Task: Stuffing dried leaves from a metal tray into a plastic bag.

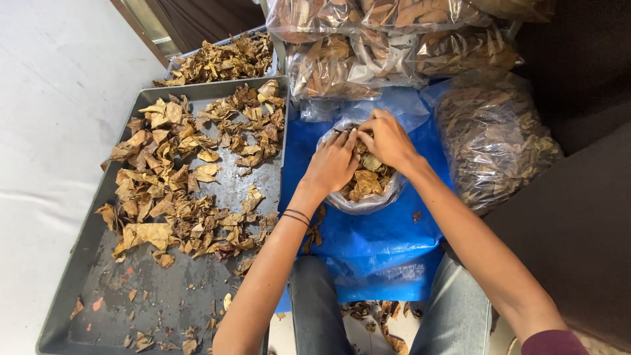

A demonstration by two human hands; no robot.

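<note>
A clear plastic bag [363,202] partly filled with dry brown leaves [368,181] stands on a blue plastic sheet [388,243] in front of my knees. Both hands are pushed into the bag's mouth. My left hand [334,164] presses down on the leaves at the bag's left side, fingers curled around some of them. My right hand [386,138] is at the far rim, fingers closed on leaves and the bag's edge. Thin black bands circle my left wrist.
A grey metal tray [79,289] on the left holds scattered dry leaves [184,171]; a second leaf tray [223,59] lies behind it. Sealed clear bags of leaves [394,46] are stacked at the back, and a large filled bag [493,138] sits right. White wall on the left.
</note>
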